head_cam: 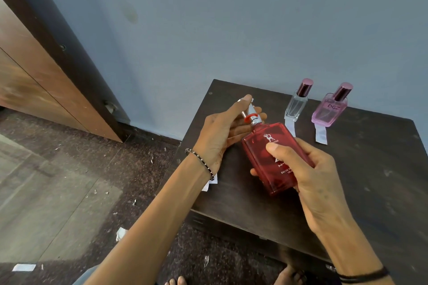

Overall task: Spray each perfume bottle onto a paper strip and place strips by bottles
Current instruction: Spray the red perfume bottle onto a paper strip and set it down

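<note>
A red perfume bottle (257, 164) is held tilted above the dark wooden table (370, 169). My right hand (308, 169) grips its body, thumb across the label. My left hand (220, 132) wraps the silver sprayer, index fingertip on top of the nozzle; a small white bit shows beside that fingertip, and I cannot tell what it is. A clear bottle (296, 106) and a pink bottle (328, 111) stand capped at the table's back, each with a white paper strip (290, 126) (321, 135) lying at its base.
A white paper piece (212, 183) lies on the table's left edge under my left wrist. Paper scraps (120, 233) litter the floor. A wooden door (34, 76) stands at the left, a blue wall behind the table. My bare toes (178, 281) show at the bottom.
</note>
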A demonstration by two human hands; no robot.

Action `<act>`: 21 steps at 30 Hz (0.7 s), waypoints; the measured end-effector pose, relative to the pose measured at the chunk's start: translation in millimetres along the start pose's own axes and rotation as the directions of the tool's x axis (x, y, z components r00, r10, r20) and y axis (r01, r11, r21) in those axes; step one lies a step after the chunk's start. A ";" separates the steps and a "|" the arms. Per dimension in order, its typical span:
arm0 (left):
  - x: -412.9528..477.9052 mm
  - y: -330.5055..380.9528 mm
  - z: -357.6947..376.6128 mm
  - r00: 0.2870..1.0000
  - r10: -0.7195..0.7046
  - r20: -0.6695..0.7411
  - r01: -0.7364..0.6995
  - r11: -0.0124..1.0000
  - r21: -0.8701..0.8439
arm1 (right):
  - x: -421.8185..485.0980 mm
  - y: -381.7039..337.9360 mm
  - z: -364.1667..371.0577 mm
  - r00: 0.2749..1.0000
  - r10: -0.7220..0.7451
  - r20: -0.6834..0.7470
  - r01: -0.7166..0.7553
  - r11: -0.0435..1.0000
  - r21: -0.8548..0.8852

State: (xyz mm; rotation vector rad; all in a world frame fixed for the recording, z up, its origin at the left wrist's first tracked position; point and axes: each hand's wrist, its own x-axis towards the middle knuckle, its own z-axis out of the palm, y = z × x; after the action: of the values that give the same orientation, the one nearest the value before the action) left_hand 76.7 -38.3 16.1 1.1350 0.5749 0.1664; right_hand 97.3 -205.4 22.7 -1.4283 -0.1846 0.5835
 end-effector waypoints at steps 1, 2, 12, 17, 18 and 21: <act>-0.6 -0.3 1.2 1.000 -0.004 0.012 0.004 1.000 0.011 | -0.4 -0.1 0.6 1.000 -0.008 -0.021 0.008 1.000 -0.013; -1.2 -0.7 2.5 1.000 -0.005 0.024 0.004 1.000 0.020 | 0.2 0.5 0.1 0.999 -0.015 -0.042 0.014 0.999 -0.029; -5.2 -0.9 10.0 0.999 0.003 0.042 -0.002 1.000 -0.022 | -1.0 1.9 1.9 0.995 -0.070 -0.076 0.061 0.991 -0.117; -4.4 -2.6 10.7 0.999 -0.005 0.040 0.007 0.999 -0.035 | -0.4 5.5 4.2 0.990 -0.113 -0.089 0.101 0.986 -0.131; -4.3 -2.8 11.1 0.999 -0.005 0.037 0.007 0.999 -0.034 | -0.2 6.2 4.4 0.988 -0.121 -0.093 0.109 0.986 -0.128; -4.0 -4.2 11.3 1.000 -0.013 0.023 0.014 1.000 -0.024 | 0.1 10.6 5.5 0.983 -0.136 -0.121 0.124 0.987 -0.101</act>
State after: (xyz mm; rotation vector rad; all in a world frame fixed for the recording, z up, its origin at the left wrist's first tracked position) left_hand 78.5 -50.8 17.1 1.1082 0.5588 0.1481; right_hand 92.0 -200.3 13.3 -1.5261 -0.2040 0.3794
